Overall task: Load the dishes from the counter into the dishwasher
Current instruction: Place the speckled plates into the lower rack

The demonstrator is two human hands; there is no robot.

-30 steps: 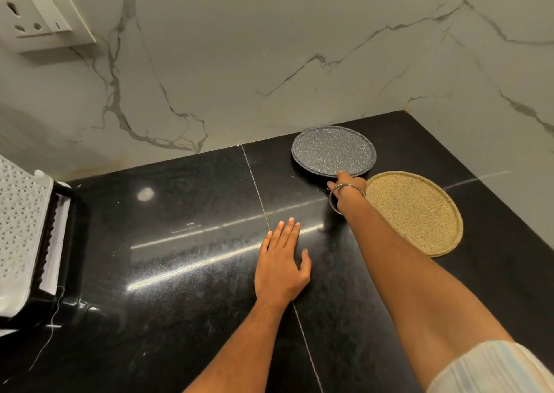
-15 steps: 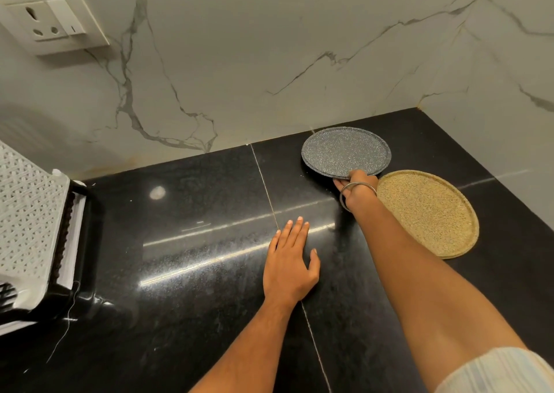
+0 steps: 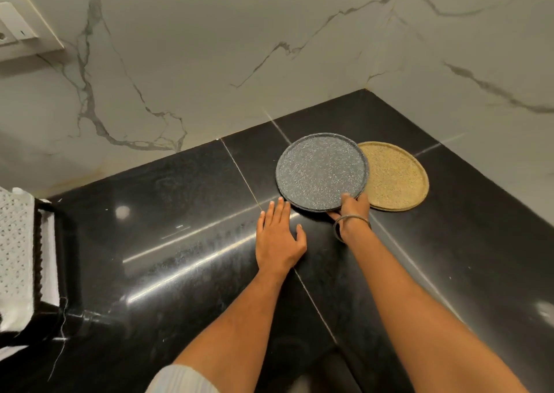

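A grey speckled plate (image 3: 320,170) is tilted up off the black counter (image 3: 180,242), its near rim pinched by my right hand (image 3: 352,209), thumb on top. It overlaps the left edge of a tan speckled plate (image 3: 395,176), which lies flat on the counter near the corner. My left hand (image 3: 278,239) rests palm down on the counter just left of the grey plate, fingers spread, holding nothing. A metal bangle sits on my right wrist.
Marble walls (image 3: 239,47) meet in a corner behind the plates. A white perforated rack (image 3: 15,257) on a dark base stands at the left edge. A wall socket (image 3: 18,30) is at the upper left.
My right hand has gripped the grey plate's near rim and lifted it, pulling it nearer so it now overlaps the tan plate. My left hand stays flat on the counter.
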